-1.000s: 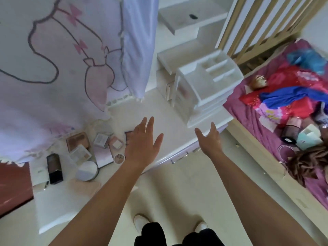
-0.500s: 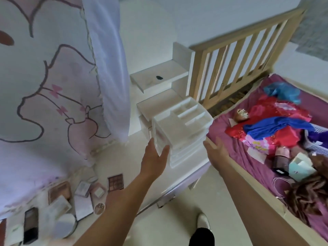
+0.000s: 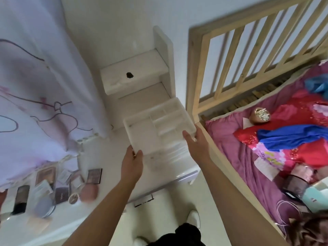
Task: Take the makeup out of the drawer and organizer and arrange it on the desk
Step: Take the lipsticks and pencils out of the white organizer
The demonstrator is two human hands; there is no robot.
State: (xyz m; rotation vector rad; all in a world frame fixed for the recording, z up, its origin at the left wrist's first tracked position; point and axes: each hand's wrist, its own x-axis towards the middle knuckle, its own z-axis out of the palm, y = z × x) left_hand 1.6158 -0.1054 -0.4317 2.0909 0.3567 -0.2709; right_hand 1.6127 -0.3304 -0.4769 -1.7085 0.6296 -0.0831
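A white plastic organizer point(image 3: 156, 123) with open top compartments and drawers below stands at the right end of the white desk point(image 3: 179, 167). My left hand point(image 3: 132, 162) grips its near left corner. My right hand point(image 3: 196, 144) holds its right side. The top compartments look empty. Makeup lies in a group at the desk's left: an eyeshadow palette point(image 3: 94, 175), a pink sponge point(image 3: 89, 192), a round compact point(image 3: 44, 207), a dark rectangular case point(image 3: 20, 198) and several small compacts point(image 3: 63, 175).
A white stepped shelf point(image 3: 134, 75) rises behind the organizer. A curtain with a cartoon print point(image 3: 35, 86) hangs over the desk's left. A wooden bed rail point(image 3: 230, 55) and a bed with purple bedding point(image 3: 248, 157) and clothes lie to the right. My feet stand below the desk edge.
Both hands reached forward from above the desk and closed on the organizer's two sides. The view swung up and to the right.
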